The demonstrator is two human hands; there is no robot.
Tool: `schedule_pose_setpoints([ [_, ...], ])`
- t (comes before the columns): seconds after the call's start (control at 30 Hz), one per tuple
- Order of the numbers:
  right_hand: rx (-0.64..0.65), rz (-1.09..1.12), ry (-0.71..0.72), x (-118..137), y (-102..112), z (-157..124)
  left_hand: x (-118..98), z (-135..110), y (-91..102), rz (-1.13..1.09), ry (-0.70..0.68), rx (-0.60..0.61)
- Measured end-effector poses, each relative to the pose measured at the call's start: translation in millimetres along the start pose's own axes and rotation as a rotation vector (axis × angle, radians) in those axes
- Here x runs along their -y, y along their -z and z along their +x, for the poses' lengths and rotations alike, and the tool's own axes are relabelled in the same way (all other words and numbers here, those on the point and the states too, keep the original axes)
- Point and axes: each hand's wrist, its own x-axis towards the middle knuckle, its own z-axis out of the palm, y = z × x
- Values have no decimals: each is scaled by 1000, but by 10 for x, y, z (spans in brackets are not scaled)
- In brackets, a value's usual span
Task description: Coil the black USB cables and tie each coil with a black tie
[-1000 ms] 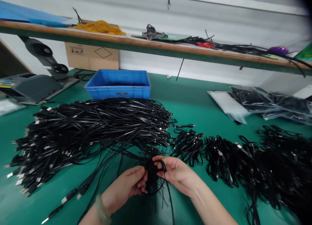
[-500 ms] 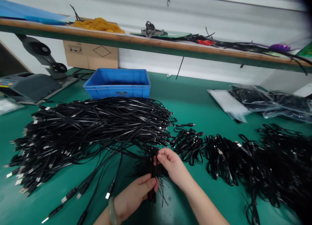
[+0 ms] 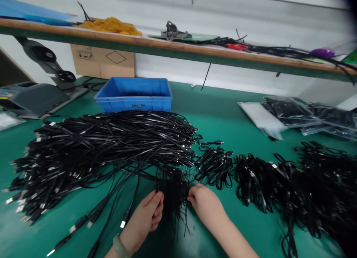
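Observation:
My left hand, with a pale green bangle on the wrist, is closed just left of a heap of thin black ties. A folded black cable seems to stick up from its fingers; most of it is hidden by the hand. At the right side of the heap, my right hand has its fingertips pinched together, and what is between them does not show. Behind and to the left lies a big pile of straight black USB cables. One metal USB plug rests beside my left wrist.
Bundled black cables lie right of the ties, with a larger heap further right. A blue bin stands at the back. Plastic bags lie back right. A shelf runs overhead; a grey machine sits left.
My hands, close together over the ties before, have moved apart. My left hand went left and up with the dark cable; my right hand dropped lower beside the ties.

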Motion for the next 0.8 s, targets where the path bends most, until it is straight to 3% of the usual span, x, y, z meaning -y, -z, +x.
schedule_pose_setpoints([
  [0.1, -18, 142, 13, 44, 208, -88, 25, 38, 9, 132, -41, -48],
  [0.2, -52, 604, 15, 174, 294, -154, 56, 41, -27, 311, -225, -91],
  [0.3, -3, 1157, -53, 330, 170, -137, 62, -9, -114, 560, -429, -136],
  [0.37, 42, 1342, -102, 404, 31, -90, 53, -64, -178, 747, -513, -168],
  [0.43, 53, 1372, -132, 442, -84, -47, 39, -122, -226, 829, -537, -166],
  [0.53, 12, 1313, -85, 447, -128, -40, 6, -186, -259, 636, -518, -66],
  [0.67, -50, 1082, 129, 411, 16, -126, -77, -195, -265, 208, -272, 71],
  [0.73, -36, 950, 232, 379, 97, -160, -124, -177, -260, 148, -157, 111],
  [0.8, 70, 941, 268, 341, 139, -165, -152, -151, -241, 156, -127, 147],
])
